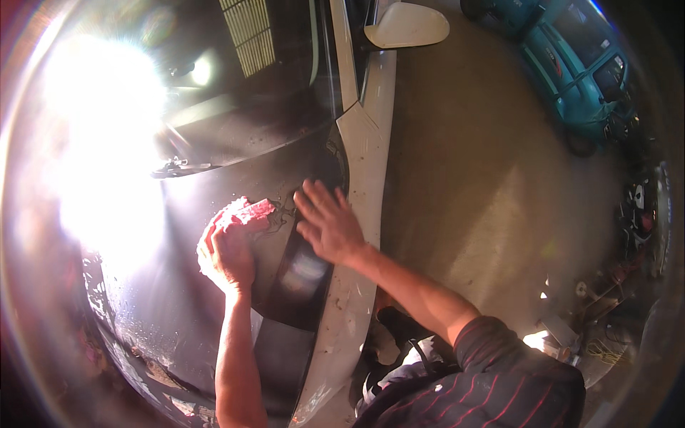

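My left hand [232, 258] is closed round a crumpled pink cloth [246, 212] and presses it on the dark hood [178, 274] of a car, below the windshield. Dark wet-looking streaks [284, 212] mark the hood just right of the cloth. My right hand [330, 225] is open and holds nothing. Its fingers are spread over the hood's right edge, close to the light-coloured fender [364, 143]. Whether the right palm touches the surface I cannot tell.
Above my hands lie the windshield [235, 93] and a wiper [182, 168]. A pale side mirror [408, 26] juts out over the brown floor [464, 164]. At the upper right stands a teal vehicle [581, 93]. Metal parts [603, 307] clutter the lower right. Strong glare washes out the left side.
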The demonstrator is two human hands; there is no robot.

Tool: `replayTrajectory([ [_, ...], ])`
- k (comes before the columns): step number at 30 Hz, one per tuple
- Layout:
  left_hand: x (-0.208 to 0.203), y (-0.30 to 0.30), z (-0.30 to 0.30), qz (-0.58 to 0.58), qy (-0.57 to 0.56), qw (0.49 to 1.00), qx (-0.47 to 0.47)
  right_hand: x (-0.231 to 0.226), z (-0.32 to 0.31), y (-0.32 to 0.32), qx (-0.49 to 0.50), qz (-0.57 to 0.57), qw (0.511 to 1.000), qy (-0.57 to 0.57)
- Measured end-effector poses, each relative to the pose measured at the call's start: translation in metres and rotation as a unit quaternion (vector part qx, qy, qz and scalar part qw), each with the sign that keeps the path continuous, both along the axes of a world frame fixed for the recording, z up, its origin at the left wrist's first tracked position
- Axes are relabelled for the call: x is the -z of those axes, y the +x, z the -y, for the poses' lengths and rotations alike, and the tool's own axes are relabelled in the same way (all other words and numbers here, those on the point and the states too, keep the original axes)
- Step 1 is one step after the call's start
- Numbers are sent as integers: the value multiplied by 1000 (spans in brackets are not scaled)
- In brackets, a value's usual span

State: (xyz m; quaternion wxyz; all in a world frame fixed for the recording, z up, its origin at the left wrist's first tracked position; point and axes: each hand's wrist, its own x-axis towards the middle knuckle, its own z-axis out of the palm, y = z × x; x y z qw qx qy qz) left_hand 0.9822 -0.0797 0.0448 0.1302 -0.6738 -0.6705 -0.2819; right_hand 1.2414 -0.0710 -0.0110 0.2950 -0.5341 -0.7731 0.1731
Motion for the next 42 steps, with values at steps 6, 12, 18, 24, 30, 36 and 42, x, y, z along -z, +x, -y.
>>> replayTrajectory([
  [6, 10, -3, -4, -7, -2, 1000, -16, 1, 19, -19, 42, -18, 999, 6],
  [12, 10, -5, -1, -3, -11, 1000, -19, 6, 18, 10, -19, 5, 1000, 25],
  [18, 9, -3, -2, -2, -16, 1000, -23, -6, -28, 9, 89, -36, 995, 32],
  [24, 9, -7, 1, 16, -18, 999, -27, 0, 67, -20, -110, 8, 994, 13],
  [30, -2, 6, -3, 52, -10, 999, -8, -14, -83, -3, 64, 18, 995, 68],
  [36, -3, -1, 1, 56, -10, 998, -22, -23, -6, -25, -104, 33, 994, 28],
  [42, -2, 5, -3, 74, 7, 997, 2, -8, -116, 10, 84, 61, 992, 72],
])
